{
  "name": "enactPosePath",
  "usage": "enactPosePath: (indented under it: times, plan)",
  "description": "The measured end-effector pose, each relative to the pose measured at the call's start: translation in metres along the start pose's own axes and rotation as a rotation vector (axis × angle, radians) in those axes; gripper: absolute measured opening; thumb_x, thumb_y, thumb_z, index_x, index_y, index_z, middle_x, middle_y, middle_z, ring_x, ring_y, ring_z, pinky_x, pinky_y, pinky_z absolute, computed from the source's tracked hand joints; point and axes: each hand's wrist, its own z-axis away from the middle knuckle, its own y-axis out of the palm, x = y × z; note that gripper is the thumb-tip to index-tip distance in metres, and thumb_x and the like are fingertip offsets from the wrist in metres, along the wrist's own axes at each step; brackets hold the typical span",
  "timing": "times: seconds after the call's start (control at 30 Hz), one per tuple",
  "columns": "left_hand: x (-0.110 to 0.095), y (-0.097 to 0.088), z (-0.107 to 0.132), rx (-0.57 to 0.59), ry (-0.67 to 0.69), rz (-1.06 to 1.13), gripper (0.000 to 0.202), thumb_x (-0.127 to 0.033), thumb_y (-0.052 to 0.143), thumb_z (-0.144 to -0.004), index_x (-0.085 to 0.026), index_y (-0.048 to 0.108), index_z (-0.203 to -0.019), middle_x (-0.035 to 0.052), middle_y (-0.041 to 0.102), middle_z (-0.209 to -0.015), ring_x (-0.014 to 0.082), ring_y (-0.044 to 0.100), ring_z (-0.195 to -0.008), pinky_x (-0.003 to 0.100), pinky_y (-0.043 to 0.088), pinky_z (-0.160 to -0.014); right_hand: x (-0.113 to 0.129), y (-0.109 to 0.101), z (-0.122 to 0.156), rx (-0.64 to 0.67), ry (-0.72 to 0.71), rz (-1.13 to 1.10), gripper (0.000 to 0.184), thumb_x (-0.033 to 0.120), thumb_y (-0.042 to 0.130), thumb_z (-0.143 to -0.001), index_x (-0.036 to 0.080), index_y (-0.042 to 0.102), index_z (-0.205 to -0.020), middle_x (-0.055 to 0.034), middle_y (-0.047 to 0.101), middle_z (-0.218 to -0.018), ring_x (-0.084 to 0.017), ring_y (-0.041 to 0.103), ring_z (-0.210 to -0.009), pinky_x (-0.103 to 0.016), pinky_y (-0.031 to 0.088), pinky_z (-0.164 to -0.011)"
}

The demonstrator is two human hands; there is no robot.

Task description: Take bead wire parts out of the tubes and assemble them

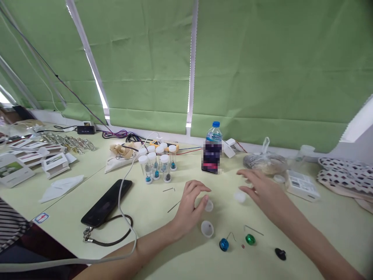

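My left hand (190,204) hovers over the table with thumb and index finger curved and apart. Close by its thumb tip is a small translucent white cup (209,206); whether they touch I cannot tell. Another white cup (207,229) stands just below, its mouth facing up. My right hand (260,190) has its thumb and fingers spread, holding nothing visible. Beneath its thumb lies a white cap (239,196). Nearer me are a blue spool-like piece (224,244) with a bent wire, a green one (250,239), a hex key (254,230) and a black disc (280,254).
Several white-capped clear tubes (164,169) stand left of centre. A phone (106,202) with a strap lies left, crossed by a white cable (121,194). Behind are a bottle (214,134) and a propped phone (211,157). A plastic bag (265,161) and white box (302,185) are right.
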Motion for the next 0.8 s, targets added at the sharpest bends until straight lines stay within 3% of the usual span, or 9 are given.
enactPosePath:
  times: [0.17,0.3,0.37,0.4,0.47,0.57,0.67,0.8]
  plan:
    - [0.003,0.001,-0.008,-0.006,-0.048,0.009,0.02,-0.017,0.048,-0.09,-0.022,0.059,-0.105,0.0062,0.057,-0.107,0.0221,0.046,-0.109,0.039,0.037,-0.096,0.027,0.007,-0.009,0.047,-0.093,-0.034,0.025,0.025,0.043,-0.089,0.025,0.055,-0.112,-0.0044,0.062,-0.106,-0.018,0.065,-0.069,-0.03,0.049,-0.061]
    - [0.004,0.001,-0.011,-0.003,-0.076,-0.003,0.023,-0.015,0.048,-0.088,-0.022,0.058,-0.106,0.0063,0.057,-0.109,0.023,0.045,-0.112,0.041,0.037,-0.098,0.028,-0.006,-0.002,-0.061,-0.082,-0.027,0.041,0.036,0.043,-0.091,0.025,0.047,-0.13,-0.0102,0.057,-0.119,-0.028,0.059,-0.1,-0.037,0.049,-0.072]
    - [0.003,0.002,-0.013,0.01,-0.078,0.001,0.024,-0.013,0.047,-0.086,-0.022,0.057,-0.106,0.0059,0.057,-0.109,0.0227,0.044,-0.113,0.04,0.036,-0.098,0.031,-0.019,0.005,-0.078,-0.101,-0.07,0.038,0.038,0.04,-0.092,0.023,0.054,-0.125,-0.0107,0.061,-0.11,-0.028,0.059,-0.097,-0.038,0.048,-0.073]
    - [0.002,0.003,-0.015,0.023,-0.075,0.007,0.024,-0.011,0.047,-0.086,-0.022,0.057,-0.105,0.0056,0.057,-0.11,0.0223,0.044,-0.114,0.04,0.036,-0.099,0.034,-0.026,0.009,-0.02,-0.125,-0.119,0.035,0.037,0.04,-0.092,0.024,0.059,-0.118,-0.0092,0.062,-0.102,-0.025,0.062,-0.089,-0.035,0.048,-0.071]
    - [-0.001,0.006,-0.018,0.056,-0.068,0.025,0.025,-0.01,0.046,-0.085,-0.022,0.058,-0.104,0.0052,0.057,-0.11,0.0214,0.043,-0.116,0.038,0.036,-0.1,0.043,-0.035,0.016,0.225,-0.188,-0.239,0.027,0.03,0.044,-0.09,0.026,0.065,-0.106,-0.0049,0.063,-0.092,-0.019,0.063,-0.072,-0.029,0.048,-0.063]
    - [-0.006,0.012,-0.023,0.109,-0.057,0.056,0.024,-0.01,0.047,-0.085,-0.021,0.06,-0.102,0.0057,0.059,-0.11,0.0211,0.044,-0.117,0.037,0.037,-0.099,0.056,-0.036,0.026,0.509,-0.281,-0.339,0.023,0.013,0.054,-0.079,0.027,0.07,-0.089,-0.0007,0.063,-0.085,-0.015,0.061,-0.07,-0.023,0.046,-0.062]
    - [-0.011,0.016,-0.024,0.137,-0.045,0.093,0.02,-0.015,0.048,-0.087,-0.02,0.061,-0.101,0.0061,0.061,-0.106,0.0208,0.05,-0.11,0.036,0.04,-0.096,0.063,-0.025,0.03,0.574,-0.311,-0.375,0.026,0.005,0.049,-0.076,0.023,0.068,-0.071,0.0008,0.063,-0.077,-0.014,0.061,-0.071,-0.022,0.043,-0.063]
    - [-0.014,0.014,-0.016,0.207,-0.078,0.243,0.024,-0.031,0.045,-0.093,-0.018,0.063,-0.101,0.0077,0.065,-0.101,0.0203,0.057,-0.1,0.035,0.043,-0.091,0.061,-0.018,0.029,0.507,-0.225,-0.427,0.031,0.008,0.042,-0.083,0.02,0.061,-0.06,0.0014,0.06,-0.06,-0.015,0.058,-0.064,-0.024,0.041,-0.06]
